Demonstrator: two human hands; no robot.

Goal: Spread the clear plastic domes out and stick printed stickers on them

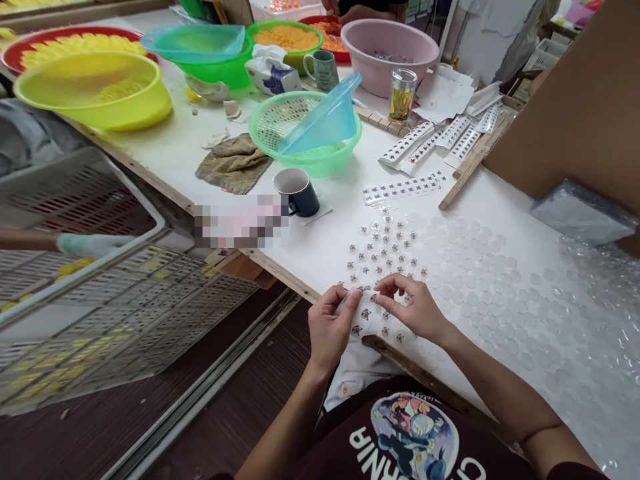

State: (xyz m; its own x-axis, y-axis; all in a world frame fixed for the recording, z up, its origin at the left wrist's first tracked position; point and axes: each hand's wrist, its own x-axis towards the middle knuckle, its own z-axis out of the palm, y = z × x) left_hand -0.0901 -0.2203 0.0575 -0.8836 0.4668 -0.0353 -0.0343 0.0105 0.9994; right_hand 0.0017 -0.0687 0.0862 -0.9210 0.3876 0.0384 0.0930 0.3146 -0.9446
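Note:
Both my hands meet over the near edge of the white table. My left hand is closed in a pinch on a white sticker strip printed with small dark animal faces. Close beside its fingertips, my right hand pinches a small dark-printed sticker, partly hidden by the fingers. Beyond the hands lie several rows of clear round discs, each bearing such a face. To their right spread many plain clear discs with no print.
A dark mug stands left of the discs, near a brown cloth. Behind are a green basket, a glass and a pink basin. More sticker sheets lie right. At left, a gloved hand reaches over a white crate.

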